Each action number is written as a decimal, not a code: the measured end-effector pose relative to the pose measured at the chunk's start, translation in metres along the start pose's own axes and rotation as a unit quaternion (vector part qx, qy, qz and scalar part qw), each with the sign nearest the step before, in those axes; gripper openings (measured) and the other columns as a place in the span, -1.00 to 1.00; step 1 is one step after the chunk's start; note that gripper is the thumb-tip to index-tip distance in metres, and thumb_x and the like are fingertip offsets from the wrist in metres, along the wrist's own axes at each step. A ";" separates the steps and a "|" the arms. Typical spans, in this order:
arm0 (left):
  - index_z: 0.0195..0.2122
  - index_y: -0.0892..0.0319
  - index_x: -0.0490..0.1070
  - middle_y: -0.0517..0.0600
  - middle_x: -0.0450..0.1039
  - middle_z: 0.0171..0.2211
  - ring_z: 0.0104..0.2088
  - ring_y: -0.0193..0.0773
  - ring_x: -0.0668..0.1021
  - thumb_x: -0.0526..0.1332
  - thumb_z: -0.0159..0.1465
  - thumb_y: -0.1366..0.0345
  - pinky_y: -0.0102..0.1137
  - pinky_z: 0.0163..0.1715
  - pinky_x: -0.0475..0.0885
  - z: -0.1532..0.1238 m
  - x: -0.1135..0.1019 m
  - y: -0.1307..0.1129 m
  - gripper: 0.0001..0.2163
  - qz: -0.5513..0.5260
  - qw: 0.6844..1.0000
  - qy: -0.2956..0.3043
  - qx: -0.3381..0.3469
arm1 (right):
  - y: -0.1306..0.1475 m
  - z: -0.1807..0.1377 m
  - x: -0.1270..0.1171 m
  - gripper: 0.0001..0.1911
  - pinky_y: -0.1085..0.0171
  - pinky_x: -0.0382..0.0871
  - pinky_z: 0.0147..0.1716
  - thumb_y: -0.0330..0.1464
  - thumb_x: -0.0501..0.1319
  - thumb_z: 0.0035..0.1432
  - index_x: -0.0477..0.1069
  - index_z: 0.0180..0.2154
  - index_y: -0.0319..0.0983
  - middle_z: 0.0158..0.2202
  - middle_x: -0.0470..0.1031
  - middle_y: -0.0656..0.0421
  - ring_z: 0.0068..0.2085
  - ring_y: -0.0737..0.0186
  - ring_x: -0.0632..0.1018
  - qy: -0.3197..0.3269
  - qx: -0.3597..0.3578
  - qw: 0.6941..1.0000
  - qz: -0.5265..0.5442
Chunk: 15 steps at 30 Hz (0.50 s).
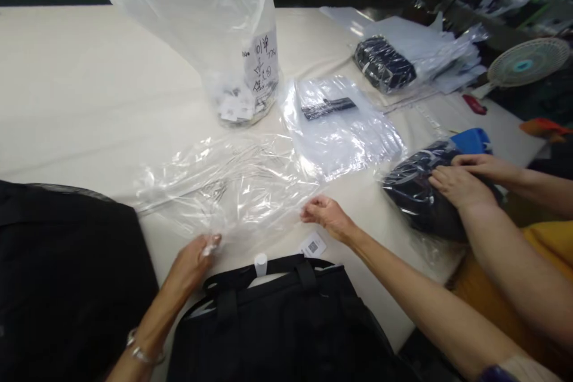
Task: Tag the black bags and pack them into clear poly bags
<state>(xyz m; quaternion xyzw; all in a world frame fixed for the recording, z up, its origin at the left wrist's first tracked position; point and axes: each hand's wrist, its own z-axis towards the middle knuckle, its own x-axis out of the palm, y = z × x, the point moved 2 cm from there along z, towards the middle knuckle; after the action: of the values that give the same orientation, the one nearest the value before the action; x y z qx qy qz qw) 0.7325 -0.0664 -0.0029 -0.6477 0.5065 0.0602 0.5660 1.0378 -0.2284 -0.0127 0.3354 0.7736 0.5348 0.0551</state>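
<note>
A clear plastic bag (264, 185) is spread across the table between my hands. My left hand (194, 262) pinches its near edge at the left, and my right hand (329, 215) has its fingers closed on the edge at the right. Just below, a black bag (286, 322) lies with its carry handle towards the plastic. A white tag with a printed square code (312, 246) rests by that handle, under my right hand. At the far left sits another black bag (67, 274), partly out of view.
A big translucent sack (201, 18) holding white tags stands behind. Flat plastic bags (344, 131) are stacked right of it, near a wrapped black bundle (385, 64). At the right, a co-worker's hands (465, 182) press a plastic-wrapped black bag (416, 191). A fan (528, 64) stands beyond.
</note>
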 end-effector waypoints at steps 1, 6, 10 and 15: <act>-0.45 0.13 0.43 0.02 0.54 -0.40 -0.28 -0.08 0.54 0.01 0.26 -0.06 -0.28 -0.15 0.41 -0.005 0.013 -0.002 -0.60 0.036 0.997 0.064 0.018 | -0.008 -0.003 0.005 -0.58 0.14 0.57 -0.22 -0.15 0.50 -0.12 0.41 -0.39 -0.29 -0.39 0.55 0.13 -0.31 0.16 0.61 0.011 -0.002 1.000 -0.018; -0.41 0.08 0.54 0.06 0.61 -0.35 -0.29 -0.03 0.59 0.03 0.25 -0.08 -0.31 -0.24 0.39 -0.037 0.044 -0.029 -0.59 0.105 0.954 0.278 0.037 | 0.011 -0.012 0.003 -0.30 -0.04 0.45 0.03 -0.14 0.46 -0.08 0.36 0.09 -0.18 0.08 0.45 0.02 0.09 -0.06 0.48 -0.003 -0.104 0.951 -0.292; -0.45 0.03 0.56 0.02 0.61 -0.38 -0.29 -0.04 0.56 0.05 0.18 -0.18 -0.32 -0.22 0.44 -0.059 0.034 -0.034 -0.55 0.041 0.958 0.281 0.038 | 0.046 -0.037 -0.017 -0.39 0.01 0.43 -0.01 -0.16 0.48 -0.09 0.45 0.00 -0.19 0.01 0.49 -0.01 0.00 -0.09 0.51 -0.172 -0.180 0.849 -0.466; -0.56 -0.06 0.53 -0.04 0.57 -0.44 -0.32 -0.01 0.54 0.13 0.04 -0.24 -0.26 -0.26 0.49 -0.080 0.019 -0.009 -0.59 0.064 0.973 0.217 0.039 | 0.024 -0.049 0.006 -0.68 0.31 0.43 -0.30 -0.16 0.18 0.26 0.57 -0.33 -0.24 -0.38 0.58 0.17 -0.34 0.23 0.57 0.204 -0.001 0.918 -0.339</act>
<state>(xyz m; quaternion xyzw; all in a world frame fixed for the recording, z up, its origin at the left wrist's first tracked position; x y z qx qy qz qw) 0.7085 -0.1429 0.0191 -0.5894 0.6593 -0.0655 0.4622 1.0221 -0.2586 0.0304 -0.0634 0.8349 0.5416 0.0743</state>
